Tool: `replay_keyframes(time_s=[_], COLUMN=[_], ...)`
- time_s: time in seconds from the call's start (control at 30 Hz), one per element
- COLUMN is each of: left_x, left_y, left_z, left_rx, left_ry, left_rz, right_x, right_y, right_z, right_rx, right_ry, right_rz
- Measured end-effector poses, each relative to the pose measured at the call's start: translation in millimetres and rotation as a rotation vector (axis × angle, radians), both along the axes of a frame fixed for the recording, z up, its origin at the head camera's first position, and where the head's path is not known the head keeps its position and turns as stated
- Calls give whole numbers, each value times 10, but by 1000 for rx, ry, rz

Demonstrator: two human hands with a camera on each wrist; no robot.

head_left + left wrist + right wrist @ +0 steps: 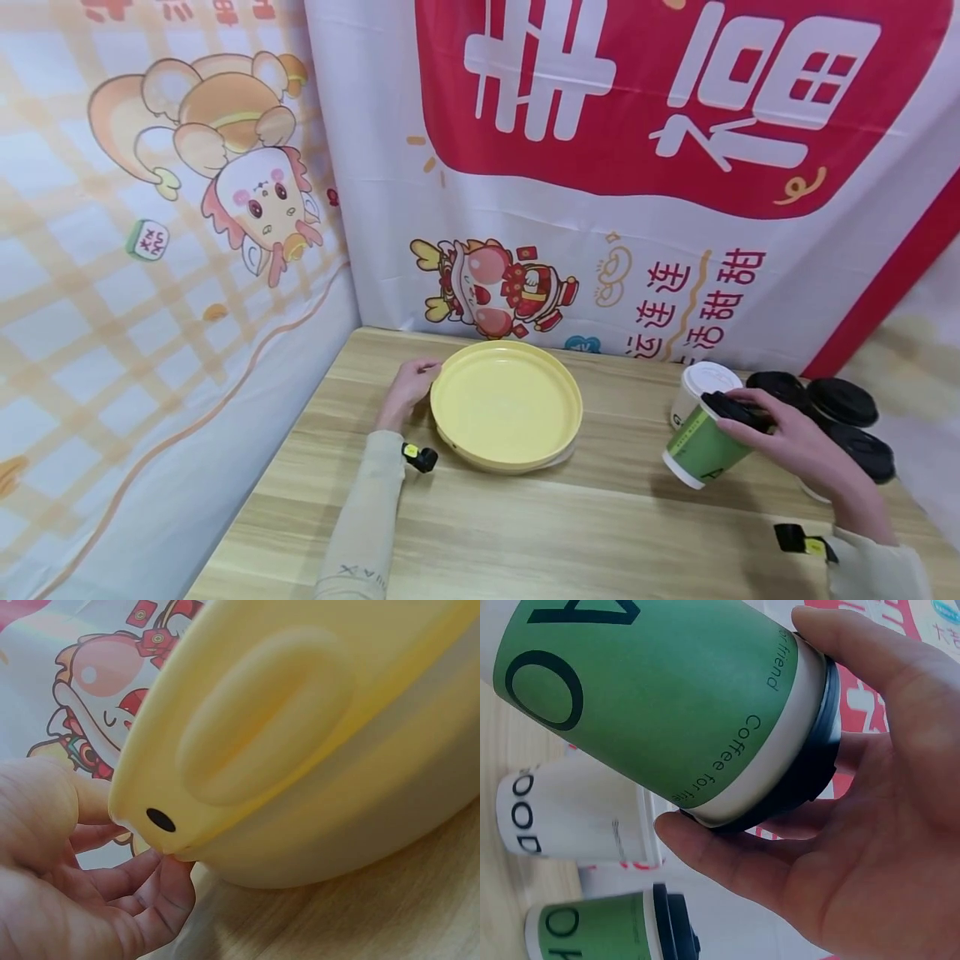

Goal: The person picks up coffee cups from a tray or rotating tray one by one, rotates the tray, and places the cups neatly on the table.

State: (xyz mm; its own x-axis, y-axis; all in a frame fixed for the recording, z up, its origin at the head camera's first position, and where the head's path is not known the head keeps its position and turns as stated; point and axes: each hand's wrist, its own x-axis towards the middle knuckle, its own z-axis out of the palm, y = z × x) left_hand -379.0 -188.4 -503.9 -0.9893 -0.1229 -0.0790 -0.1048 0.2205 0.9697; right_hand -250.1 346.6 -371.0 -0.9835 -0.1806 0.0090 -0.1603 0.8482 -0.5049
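Observation:
My left hand (pixel 411 385) grips the left edge of a round, shallow yellow tray (pixel 506 408). In the left wrist view, curled fingertips (pixel 174 889) sit at the rim, beside a black dot and a raised oval on the tray's side wall. On the right, my right hand (pixel 798 437) holds a green paper coffee cup (pixel 705 450) by its black lid, thumb and fingers spread around the lid's edge. The cup tilts, its white base toward the lower left. Close behind it stands a white cup (pixel 577 814) with a white lid.
Several black-lidded cups (pixel 843 402) cluster at the table's right back, partly behind my right hand; one is a green cup (pixel 600 930). The wooden table (pixel 525 533) meets a printed cloth (pixel 645 192) at the back and another patterned cloth (pixel 150 333) on the left.

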Motion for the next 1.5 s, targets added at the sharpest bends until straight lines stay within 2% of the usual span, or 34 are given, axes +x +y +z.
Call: replay_keyframes(time_s=[0.43, 0.73, 1.1, 1.5], left_x=[2, 28, 40, 40], left_y=[6, 9, 20, 16], left_z=[6, 48, 53, 61], left_rx=[-12, -9, -3, -6], left_ry=[-32, -18, -29, -52], left_rz=[3, 5, 5, 8], right_x=[4, -85, -112, -113], right_y=[270, 362, 395, 398], right_z=[-95, -267, -397, -465], right_rx=[122, 196, 215, 196], right_ry=[-42, 50, 75, 100], right_rz=[-74, -68, -151, -203])
